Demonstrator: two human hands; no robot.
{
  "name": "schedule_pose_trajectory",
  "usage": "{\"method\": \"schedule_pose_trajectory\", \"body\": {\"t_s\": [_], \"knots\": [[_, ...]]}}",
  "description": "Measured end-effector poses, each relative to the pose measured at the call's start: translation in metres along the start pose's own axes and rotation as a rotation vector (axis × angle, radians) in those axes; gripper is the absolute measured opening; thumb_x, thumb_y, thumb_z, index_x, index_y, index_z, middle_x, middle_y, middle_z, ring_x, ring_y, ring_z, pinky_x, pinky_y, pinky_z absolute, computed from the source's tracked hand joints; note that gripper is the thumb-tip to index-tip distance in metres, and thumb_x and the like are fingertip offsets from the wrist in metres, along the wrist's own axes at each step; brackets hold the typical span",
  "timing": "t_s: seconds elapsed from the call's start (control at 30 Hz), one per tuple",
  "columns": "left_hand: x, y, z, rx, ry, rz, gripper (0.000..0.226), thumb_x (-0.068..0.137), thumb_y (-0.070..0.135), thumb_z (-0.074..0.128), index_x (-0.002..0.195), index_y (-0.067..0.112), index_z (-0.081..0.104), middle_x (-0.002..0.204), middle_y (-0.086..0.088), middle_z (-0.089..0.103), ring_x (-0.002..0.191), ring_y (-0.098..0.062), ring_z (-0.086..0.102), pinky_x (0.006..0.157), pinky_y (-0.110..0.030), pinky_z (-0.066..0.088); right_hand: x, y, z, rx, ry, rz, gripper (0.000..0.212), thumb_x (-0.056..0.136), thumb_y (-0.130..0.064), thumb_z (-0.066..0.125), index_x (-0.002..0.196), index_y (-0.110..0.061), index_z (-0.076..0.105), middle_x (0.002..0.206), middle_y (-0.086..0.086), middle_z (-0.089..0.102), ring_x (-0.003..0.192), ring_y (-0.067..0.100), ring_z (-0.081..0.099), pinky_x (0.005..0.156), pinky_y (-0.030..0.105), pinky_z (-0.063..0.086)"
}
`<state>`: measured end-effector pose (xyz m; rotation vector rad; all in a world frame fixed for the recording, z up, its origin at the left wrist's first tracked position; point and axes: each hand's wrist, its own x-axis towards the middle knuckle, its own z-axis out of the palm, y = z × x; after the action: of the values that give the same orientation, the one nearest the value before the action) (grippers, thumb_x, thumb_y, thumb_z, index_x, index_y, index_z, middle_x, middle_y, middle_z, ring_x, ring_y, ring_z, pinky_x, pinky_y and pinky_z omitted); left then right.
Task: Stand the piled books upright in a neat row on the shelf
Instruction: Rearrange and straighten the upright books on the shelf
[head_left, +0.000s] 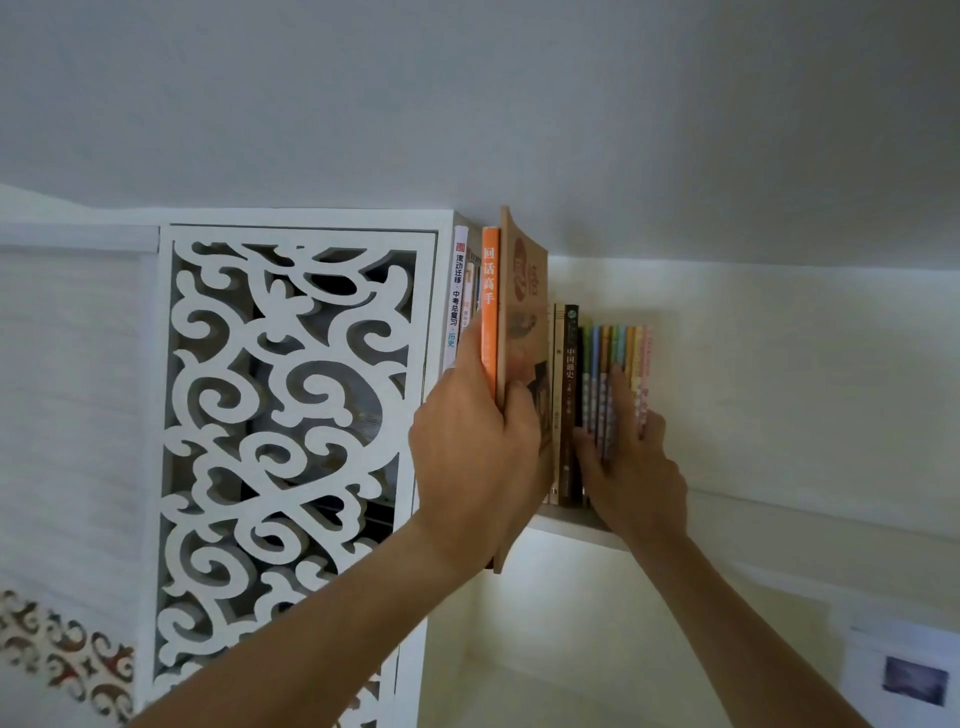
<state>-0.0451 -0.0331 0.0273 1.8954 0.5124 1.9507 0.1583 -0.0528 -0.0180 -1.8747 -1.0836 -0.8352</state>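
Observation:
A high white shelf (582, 527) carries a row of upright books. My left hand (472, 457) grips a tall tan book (524, 312) together with an orange-spined book (489, 301); both stick out forward past the shelf edge. A white-spined book (456, 301) stands at the far left against the cabinet. To the right stand a dark brown book (570, 364) and a set of thin pastel-spined books (615, 353). My right hand (631, 462) lies flat against those spines, thumb at the set's right end.
A white cabinet door with carved scrollwork (291, 441) borders the shelf on the left. The ceiling (519, 104) hangs close above the tall books. The white wall (805, 389) continues right of the books, with a paper sheet (904, 675) at lower right.

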Motion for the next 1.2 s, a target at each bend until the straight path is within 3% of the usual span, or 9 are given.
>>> {"method": "schedule_pose_trajectory", "body": {"t_s": [0.13, 0.37, 0.5, 0.6, 0.7, 0.8, 1.0, 1.07, 1.2], "knots": [[0.005, -0.006, -0.008, 0.048, -0.027, -0.015, 0.039, 0.098, 0.022, 0.053, 0.137, 0.021, 0.052, 0.09, 0.01, 0.068, 0.072, -0.011, 0.068, 0.062, -0.037, 0.063, 0.002, -0.017, 0.011, -0.033, -0.017, 0.065, 0.103, 0.081, -0.086, 0.047, 0.161, -0.045, -0.004, 0.138, 0.011, 0.04, 0.093, 0.03, 0.066, 0.07, 0.037, 0.057], [0.008, -0.007, -0.014, 0.046, -0.042, -0.037, 0.046, 0.09, 0.034, 0.045, 0.132, 0.019, 0.055, 0.086, 0.005, 0.068, 0.068, -0.015, 0.064, 0.063, -0.043, 0.061, 0.001, -0.021, 0.009, 0.025, -0.028, 0.098, 0.106, 0.08, -0.083, 0.053, 0.16, -0.049, -0.007, 0.136, 0.011, 0.039, 0.099, 0.034, 0.066, 0.075, 0.04, 0.057], [0.009, -0.007, -0.017, 0.08, -0.043, -0.014, 0.046, 0.093, 0.032, 0.045, 0.139, 0.024, 0.051, 0.089, 0.008, 0.068, 0.072, -0.012, 0.067, 0.064, -0.041, 0.062, 0.0, -0.027, 0.013, 0.121, -0.052, 0.149, 0.11, 0.077, -0.082, 0.059, 0.157, -0.053, -0.011, 0.143, 0.011, 0.027, 0.112, 0.04, 0.061, 0.087, 0.048, 0.057], [0.015, -0.011, -0.024, 0.108, -0.026, -0.013, 0.04, 0.098, 0.022, 0.051, 0.137, 0.02, 0.052, 0.086, 0.01, 0.065, 0.07, -0.01, 0.064, 0.061, -0.033, 0.059, -0.001, -0.035, 0.021, 0.089, -0.077, 0.22, 0.122, 0.066, -0.089, 0.061, 0.151, -0.057, -0.021, 0.162, 0.012, 0.0, 0.139, 0.05, 0.036, 0.104, 0.065, 0.045], [0.022, -0.018, -0.033, 0.131, -0.016, -0.012, 0.038, 0.098, 0.019, 0.054, 0.136, 0.017, 0.054, 0.086, 0.007, 0.065, 0.069, -0.013, 0.064, 0.061, -0.037, 0.058, -0.002, -0.047, 0.028, -0.022, -0.051, 0.255, 0.134, 0.06, -0.093, 0.061, 0.152, -0.052, -0.026, 0.166, 0.018, -0.013, 0.152, 0.049, 0.009, 0.113, 0.073, 0.026], [0.025, -0.022, -0.038, 0.147, -0.018, -0.006, 0.039, 0.1, 0.02, 0.054, 0.139, 0.018, 0.053, 0.086, 0.013, 0.061, 0.069, -0.01, 0.063, 0.062, -0.033, 0.059, -0.002, -0.056, 0.032, -0.069, -0.005, 0.27, 0.14, 0.058, -0.093, 0.063, 0.157, -0.044, -0.023, 0.166, 0.023, -0.015, 0.154, 0.047, 0.004, 0.116, 0.073, 0.016], [0.024, -0.024, -0.04, 0.154, -0.034, -0.006, 0.041, 0.099, 0.02, 0.054, 0.14, 0.019, 0.053, 0.086, 0.011, 0.063, 0.071, -0.012, 0.064, 0.064, -0.038, 0.06, 0.0, -0.061, 0.04, 0.012, 0.043, 0.285, 0.143, 0.057, -0.082, 0.076, 0.159, -0.043, -0.017, 0.166, 0.022, -0.014, 0.152, 0.05, 0.007, 0.117, 0.068, 0.022], [0.024, -0.024, -0.042, 0.163, -0.032, -0.012, 0.041, 0.1, 0.021, 0.055, 0.141, 0.02, 0.053, 0.084, 0.012, 0.061, 0.07, -0.011, 0.063, 0.063, -0.036, 0.059, 0.0, -0.064, 0.044, 0.001, 0.084, 0.295, 0.143, 0.057, -0.082, 0.076, 0.161, -0.04, -0.014, 0.165, 0.024, -0.018, 0.153, 0.048, -0.001, 0.119, 0.069, 0.015], [0.031, -0.028, -0.05, 0.165, -0.009, -0.026, 0.038, 0.099, 0.027, 0.054, 0.136, 0.021, 0.054, 0.081, 0.01, 0.063, 0.069, -0.015, 0.064, 0.064, -0.045, 0.06, 0.0, -0.065, 0.05, -0.029, 0.111, 0.306, 0.145, 0.054, -0.094, 0.065, 0.161, -0.038, -0.014, 0.165, 0.022, -0.026, 0.154, 0.043, -0.018, 0.118, 0.073, 0.003]]}}
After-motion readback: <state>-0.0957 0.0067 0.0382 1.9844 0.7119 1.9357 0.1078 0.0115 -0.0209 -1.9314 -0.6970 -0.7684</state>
